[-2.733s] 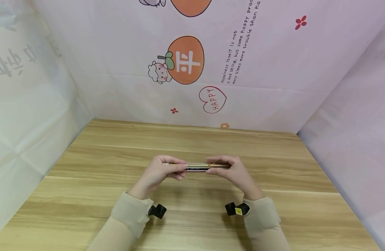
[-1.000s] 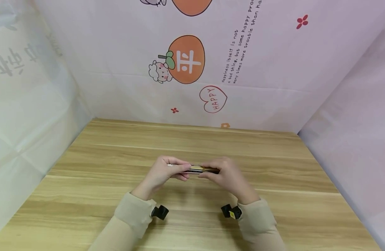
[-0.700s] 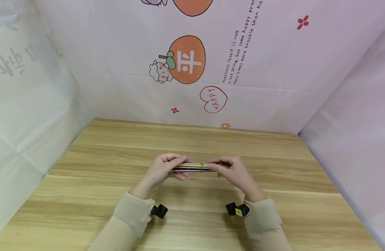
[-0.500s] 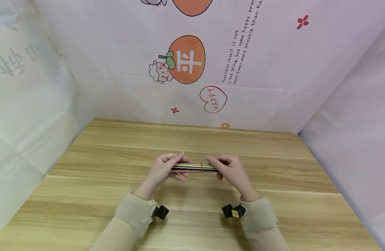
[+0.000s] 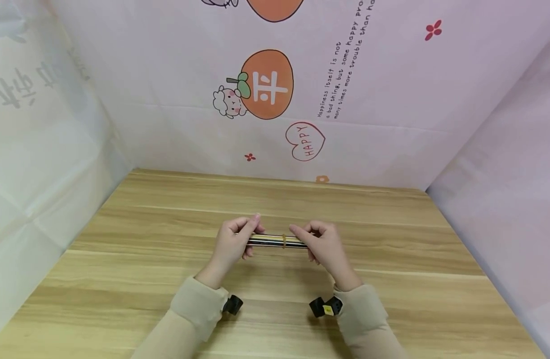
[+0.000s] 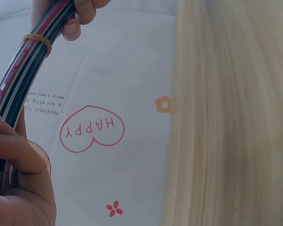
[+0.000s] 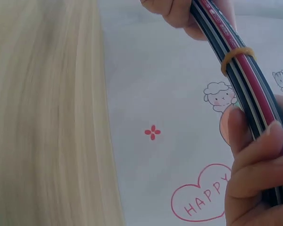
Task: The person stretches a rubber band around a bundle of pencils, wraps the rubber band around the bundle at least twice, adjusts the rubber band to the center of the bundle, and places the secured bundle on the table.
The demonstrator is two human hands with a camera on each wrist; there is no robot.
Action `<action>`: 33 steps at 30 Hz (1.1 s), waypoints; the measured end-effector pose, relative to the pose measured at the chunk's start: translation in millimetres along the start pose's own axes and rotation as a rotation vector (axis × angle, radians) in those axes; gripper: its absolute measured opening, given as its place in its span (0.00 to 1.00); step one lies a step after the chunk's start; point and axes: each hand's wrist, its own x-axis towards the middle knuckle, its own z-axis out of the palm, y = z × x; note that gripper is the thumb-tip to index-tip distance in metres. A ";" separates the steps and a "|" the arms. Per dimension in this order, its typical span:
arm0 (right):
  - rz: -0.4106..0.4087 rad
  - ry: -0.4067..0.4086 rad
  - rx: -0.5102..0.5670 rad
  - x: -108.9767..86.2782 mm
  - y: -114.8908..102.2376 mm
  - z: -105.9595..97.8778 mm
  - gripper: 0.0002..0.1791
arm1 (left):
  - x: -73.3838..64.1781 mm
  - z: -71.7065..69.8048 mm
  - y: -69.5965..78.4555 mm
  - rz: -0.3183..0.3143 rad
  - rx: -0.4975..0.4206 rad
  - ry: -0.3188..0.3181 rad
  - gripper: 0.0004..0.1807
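Observation:
A bundle of pencils (image 5: 267,241), dark and red with light stripes, spans level between my two hands above the table. Around its middle sits a tan rubber band (image 5: 284,241), seen closely in the right wrist view as a loop (image 7: 237,57) across the pencils. My left hand (image 5: 232,242) grips the left end, thumb along the top and fingers curled beneath. On the other end my right hand (image 5: 325,244) holds on in the same way. Both ends of the bundle are mostly hidden by the hands.
The wooden table (image 5: 275,199) lies below the hands. Behind it rises a white printed cloth (image 5: 189,139), with further cloth walls (image 5: 503,174) at both sides. A small black camera (image 5: 233,304) sits at the left cuff, another (image 5: 324,306) at the right.
The right hand slid along the bundle with the band, then moved back to the right end, leaving the band near the middle. Both thumbs have lifted upward, and the hands have drawn slightly left.

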 end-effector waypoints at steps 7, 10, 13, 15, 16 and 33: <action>0.017 -0.014 0.017 0.4 -1.5 -6.1 0.23 | -0.5 0.6 -0.1 0.002 0.067 -0.093 0.18; 0.026 -0.058 0.043 1.7 -1.6 -12.2 0.19 | 1.9 -1.6 -1.5 -0.031 0.041 -0.157 0.15; 0.039 -0.119 0.103 4.1 0.0 -17.6 0.13 | 4.3 -4.9 -2.7 -0.077 -0.012 -0.201 0.14; 0.054 -0.155 0.157 6.2 3.3 -21.5 0.06 | 6.4 -7.3 -4.6 -0.108 -0.052 -0.209 0.14; 0.062 -0.171 0.191 7.0 5.1 -23.7 0.03 | 7.3 -8.8 -5.6 -0.119 -0.065 -0.208 0.14; 0.123 -0.200 0.410 14.5 23.7 -45.7 0.12 | 11.6 -25.1 -8.5 -0.160 -0.119 -0.133 0.17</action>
